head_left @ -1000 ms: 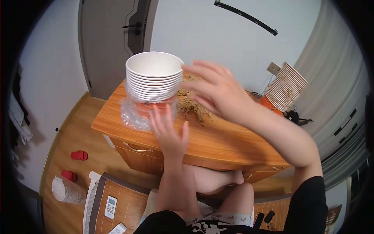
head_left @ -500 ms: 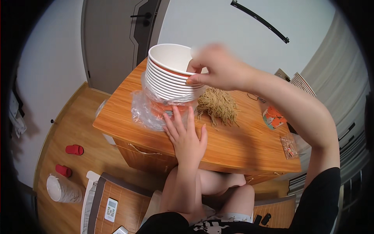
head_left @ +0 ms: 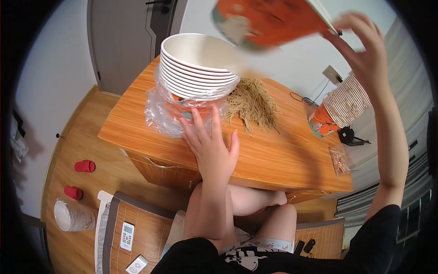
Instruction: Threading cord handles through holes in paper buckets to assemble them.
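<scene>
A tall stack of white-rimmed paper buckets [head_left: 196,68] stands at the back left of the wooden table, its lower part wrapped in crinkled clear plastic [head_left: 159,121]. My left hand [head_left: 212,153] rests against the wrapped lower side with its fingers spread. Raised high at the upper right, my right hand [head_left: 365,55] pinches the rim of a single orange paper bucket [head_left: 278,20] with a green and white pattern. That bucket is tilted, blurred and partly cut off by the top of the picture. Beside the stack lies a bundle of tan strings [head_left: 253,107].
A second stack of paper buckets [head_left: 349,100], with strings about its rims, stands at the table's right. Near it are a round black item [head_left: 346,135] and a clear bag of small pieces [head_left: 339,160]. A white remote control [head_left: 127,236] lies on a seat, lower left.
My right hand has lifted one bucket off the stack, upward and to the right. My left hand stays against the wrapped stack. The whole view has shifted slightly.
</scene>
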{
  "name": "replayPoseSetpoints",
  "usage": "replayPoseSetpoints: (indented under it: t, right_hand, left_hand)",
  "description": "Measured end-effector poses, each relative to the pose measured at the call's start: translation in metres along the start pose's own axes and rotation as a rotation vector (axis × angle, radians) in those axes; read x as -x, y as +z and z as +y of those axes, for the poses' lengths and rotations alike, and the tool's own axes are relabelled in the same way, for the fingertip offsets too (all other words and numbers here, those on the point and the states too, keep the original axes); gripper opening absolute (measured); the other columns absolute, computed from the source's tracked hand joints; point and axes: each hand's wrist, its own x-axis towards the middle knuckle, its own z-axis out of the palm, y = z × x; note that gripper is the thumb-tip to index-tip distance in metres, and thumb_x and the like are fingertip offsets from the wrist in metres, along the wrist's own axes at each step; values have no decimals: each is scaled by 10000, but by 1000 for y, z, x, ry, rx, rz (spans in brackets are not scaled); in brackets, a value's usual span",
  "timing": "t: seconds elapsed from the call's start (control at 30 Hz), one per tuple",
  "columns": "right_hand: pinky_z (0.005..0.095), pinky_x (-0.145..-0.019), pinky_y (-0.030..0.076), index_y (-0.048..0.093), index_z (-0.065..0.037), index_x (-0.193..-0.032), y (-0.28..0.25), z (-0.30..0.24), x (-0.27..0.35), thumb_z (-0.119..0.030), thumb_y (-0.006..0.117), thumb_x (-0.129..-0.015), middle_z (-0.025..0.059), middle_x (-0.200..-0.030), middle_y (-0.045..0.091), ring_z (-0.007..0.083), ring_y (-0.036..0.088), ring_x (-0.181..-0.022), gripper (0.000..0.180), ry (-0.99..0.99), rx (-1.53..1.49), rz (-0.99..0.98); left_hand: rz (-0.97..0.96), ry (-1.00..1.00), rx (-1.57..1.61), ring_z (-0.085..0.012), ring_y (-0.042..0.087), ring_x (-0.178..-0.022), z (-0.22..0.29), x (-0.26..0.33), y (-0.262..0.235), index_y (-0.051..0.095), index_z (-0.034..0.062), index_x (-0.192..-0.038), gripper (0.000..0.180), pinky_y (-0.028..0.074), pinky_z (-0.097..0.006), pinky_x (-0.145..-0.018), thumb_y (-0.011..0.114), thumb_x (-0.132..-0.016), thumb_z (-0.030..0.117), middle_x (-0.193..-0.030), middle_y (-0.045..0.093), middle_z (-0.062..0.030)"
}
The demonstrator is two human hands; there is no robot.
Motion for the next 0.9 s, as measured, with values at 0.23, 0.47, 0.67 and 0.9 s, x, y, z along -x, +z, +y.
replayPoseSetpoints:
  t: [0.23,0.47,0.67,0.9]
  right_hand:
    - [436,-1021,353,736,-167,-983,-74,-24,190,-36,801,-683,-38,-966,716,243,610,-1094,334,405,170,-291]
    - [496,-1056,285,734,-196,-913,-101,-92,292,-71,828,-709,-58,-937,736,215,610,-1084,257,606,48,-566]
    - [493,-1075,264,745,-196,-913,-110,-102,330,-63,818,-723,-60,-951,742,217,593,-1123,243,714,-50,-615]
    - [446,-1080,289,717,-153,-1060,-109,-120,318,-46,794,-734,-18,-1161,718,252,583,-1149,351,737,-26,-545]
  left_hand:
    - [246,60,183,-489,286,-1415,16,5,-2,501,130,-1404,631,286,-610,-1116,732,-818,176,-1550,305,-256]
    - [53,101,366,-306,620,-1072,33,15,21,643,103,-1139,275,461,-437,-941,681,-867,87,-1143,674,-78]
    - [-93,55,346,-326,620,-1052,50,27,27,635,89,-1169,308,466,-446,-922,704,-876,156,-1119,671,-99]
    - [-425,327,596,-389,487,-1304,109,70,48,437,23,-1446,885,409,-484,-1074,829,-769,437,-1432,493,-202]
